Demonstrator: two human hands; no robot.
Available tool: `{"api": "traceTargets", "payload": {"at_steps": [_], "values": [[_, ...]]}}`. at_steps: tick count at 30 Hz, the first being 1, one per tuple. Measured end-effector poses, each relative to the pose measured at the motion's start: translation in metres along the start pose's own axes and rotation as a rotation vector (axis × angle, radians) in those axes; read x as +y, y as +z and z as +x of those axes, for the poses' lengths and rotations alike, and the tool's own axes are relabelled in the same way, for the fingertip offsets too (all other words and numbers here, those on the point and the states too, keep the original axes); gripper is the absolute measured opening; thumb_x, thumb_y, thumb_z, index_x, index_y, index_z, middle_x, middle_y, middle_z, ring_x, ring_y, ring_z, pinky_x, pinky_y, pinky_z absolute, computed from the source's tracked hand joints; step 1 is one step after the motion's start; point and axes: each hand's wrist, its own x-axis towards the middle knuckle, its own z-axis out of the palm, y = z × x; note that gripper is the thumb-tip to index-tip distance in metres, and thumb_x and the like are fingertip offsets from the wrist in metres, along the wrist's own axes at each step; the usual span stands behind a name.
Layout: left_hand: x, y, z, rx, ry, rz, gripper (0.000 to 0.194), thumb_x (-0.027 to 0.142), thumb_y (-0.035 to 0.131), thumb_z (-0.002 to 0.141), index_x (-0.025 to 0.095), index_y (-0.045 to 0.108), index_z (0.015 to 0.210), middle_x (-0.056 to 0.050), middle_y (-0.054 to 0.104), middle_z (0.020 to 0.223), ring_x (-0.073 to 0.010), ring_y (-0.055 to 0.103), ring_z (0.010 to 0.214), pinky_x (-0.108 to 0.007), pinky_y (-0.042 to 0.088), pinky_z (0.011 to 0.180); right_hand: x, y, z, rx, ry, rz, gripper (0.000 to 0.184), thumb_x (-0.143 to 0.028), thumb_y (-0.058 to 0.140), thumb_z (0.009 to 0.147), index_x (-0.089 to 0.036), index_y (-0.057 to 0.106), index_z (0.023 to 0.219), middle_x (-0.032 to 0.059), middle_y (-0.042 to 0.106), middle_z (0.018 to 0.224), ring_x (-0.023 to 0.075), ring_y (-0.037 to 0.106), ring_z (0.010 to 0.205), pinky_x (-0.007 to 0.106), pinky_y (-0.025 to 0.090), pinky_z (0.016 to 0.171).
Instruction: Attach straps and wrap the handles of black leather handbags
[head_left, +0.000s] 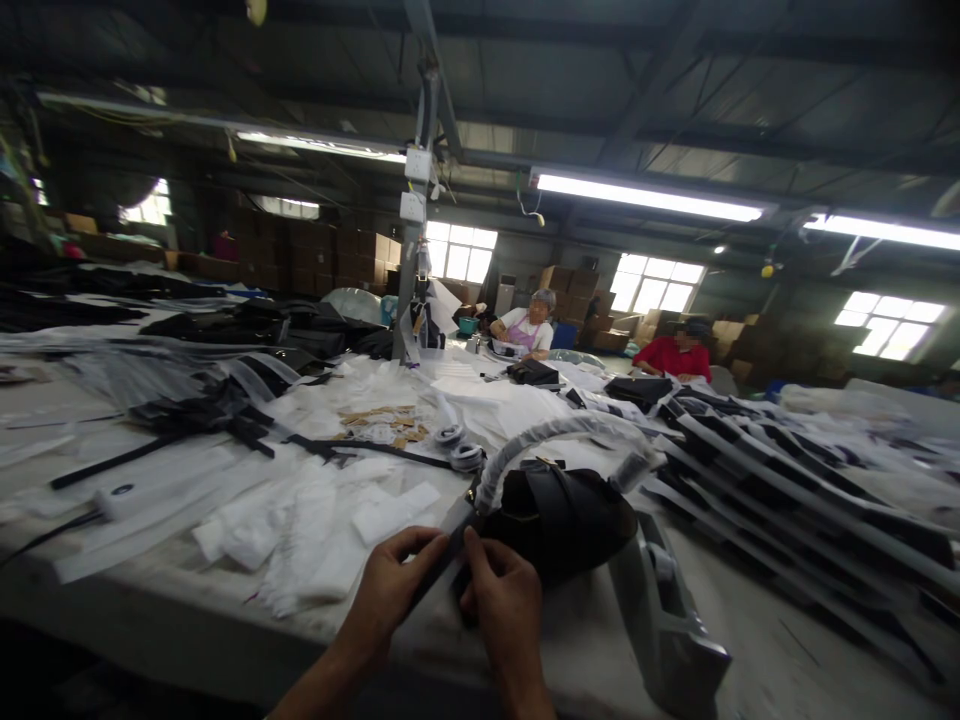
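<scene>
A black handbag (570, 515) lies on the worktable in front of me, its arched handle (562, 430) wrapped in white film. From its near left side runs a black strap (439, 570). My left hand (394, 585) pinches this strap between thumb and fingers. Close beside it, my right hand (506, 600) is closed with thumb and fingertips at the strap's right edge, against the bag's lower left. Fingers curled beneath the strap are partly hidden. Right of the bag, touching or nearly touching it, stands a grey tape dispenser (675, 630).
White wrapping sheets (300, 520) cover the table to the left, with black straps (217, 410) on them. Small tan pieces (386, 425) lie farther back. Stacked black-and-white pieces (795, 510) fill the right. A metal post (409, 270) rises mid-table. Two people sit across the table.
</scene>
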Motion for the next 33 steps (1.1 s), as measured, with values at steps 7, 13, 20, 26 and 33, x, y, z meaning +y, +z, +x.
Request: {"api": "traceTargets", "payload": {"at_steps": [7, 13, 20, 26, 33], "values": [[0.03, -0.01, 0.011, -0.045, 0.148, 0.229, 0.025, 0.041, 0.068, 0.078, 0.018, 0.076, 0.079, -0.004, 0.076, 0.08, -0.0236, 0.067, 0.08, -0.027, 0.048, 0.073, 0.0, 0.004, -0.003, -0.023, 0.014, 0.039, 0.044, -0.058, 0.062, 0.079, -0.016, 0.075, 0.071, -0.0032, 0.05, 0.036, 0.011, 0.048, 0.035, 0.02, 0.035, 0.04], [0.018, -0.006, 0.011, -0.041, 0.123, 0.179, 0.031, 0.048, 0.064, 0.08, 0.017, 0.072, 0.084, -0.003, 0.073, 0.077, -0.0219, 0.066, 0.076, -0.026, 0.048, 0.069, 0.001, 0.009, 0.0, 0.002, 0.057, 0.085, 0.049, -0.06, 0.062, 0.078, -0.014, 0.073, 0.067, -0.0027, 0.049, 0.034, 0.0107, 0.045, 0.032, 0.021, 0.031, 0.037], [0.012, 0.004, 0.002, 0.048, 0.169, 0.17, 0.028, 0.045, 0.066, 0.081, 0.018, 0.072, 0.085, -0.003, 0.073, 0.079, -0.0223, 0.065, 0.08, -0.027, 0.048, 0.073, -0.003, 0.009, 0.004, 0.019, 0.032, 0.074, 0.048, -0.06, 0.065, 0.076, -0.016, 0.068, 0.056, -0.0027, 0.048, 0.033, 0.0102, 0.044, 0.033, 0.021, 0.031, 0.038], [0.002, 0.007, -0.006, 0.142, 0.495, 0.391, 0.015, 0.03, 0.061, 0.087, 0.02, 0.072, 0.089, -0.005, 0.07, 0.086, -0.0195, 0.066, 0.081, -0.025, 0.05, 0.072, 0.004, 0.018, 0.008, 0.036, 0.077, 0.205, 0.046, -0.056, 0.069, 0.073, -0.016, 0.062, 0.052, -0.0051, 0.044, 0.033, 0.0077, 0.037, 0.033, 0.021, 0.026, 0.037], [0.006, 0.0, -0.012, 0.043, 0.775, 0.778, 0.025, 0.02, 0.049, 0.095, 0.022, 0.07, 0.107, -0.006, 0.07, 0.094, -0.0153, 0.07, 0.079, -0.017, 0.05, 0.069, 0.009, 0.017, 0.004, -0.01, 0.109, 0.412, 0.047, -0.056, 0.073, 0.07, -0.013, 0.064, 0.055, -0.0015, 0.053, 0.041, 0.0066, 0.038, 0.036, 0.02, 0.026, 0.038]]}}
